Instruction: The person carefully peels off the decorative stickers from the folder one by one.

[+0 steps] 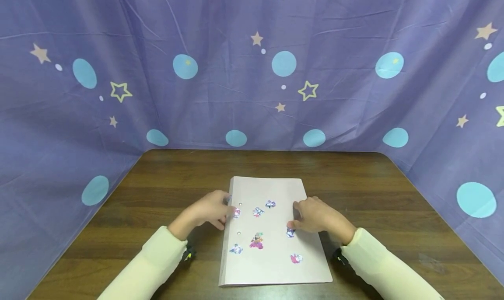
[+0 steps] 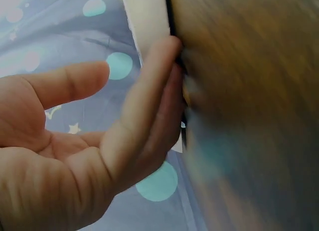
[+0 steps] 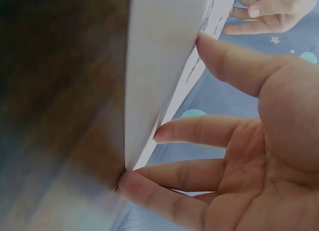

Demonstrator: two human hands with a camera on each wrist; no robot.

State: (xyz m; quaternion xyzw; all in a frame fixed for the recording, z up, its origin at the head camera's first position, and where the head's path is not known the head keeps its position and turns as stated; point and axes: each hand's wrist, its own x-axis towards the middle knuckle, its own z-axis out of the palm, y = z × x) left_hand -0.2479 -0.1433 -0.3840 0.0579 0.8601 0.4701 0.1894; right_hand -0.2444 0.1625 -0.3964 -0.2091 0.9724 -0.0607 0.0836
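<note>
A white binder [image 1: 271,267] lies flat on the wooden table, its cover dotted with several small colourful stickers and two metal rivets near the left edge. My left hand [image 1: 214,208] is at the spine side; in the left wrist view its straight fingers [image 2: 144,99] lie along the binder's edge, with the thumb held apart. At the opposite edge is my right hand [image 1: 319,214]. Its thumb touches the cover beside a dark blue sticker [image 1: 290,232]. In the right wrist view the spread fingers [image 3: 199,131] reach the binder's side, some low by the tabletop.
The brown wooden table [image 1: 177,169] extends around the binder on all sides. Behind and beside it hangs a purple curtain [image 1: 236,50] printed with stars and blue dots. Dark wrist devices show below both cream sleeves [image 1: 145,265].
</note>
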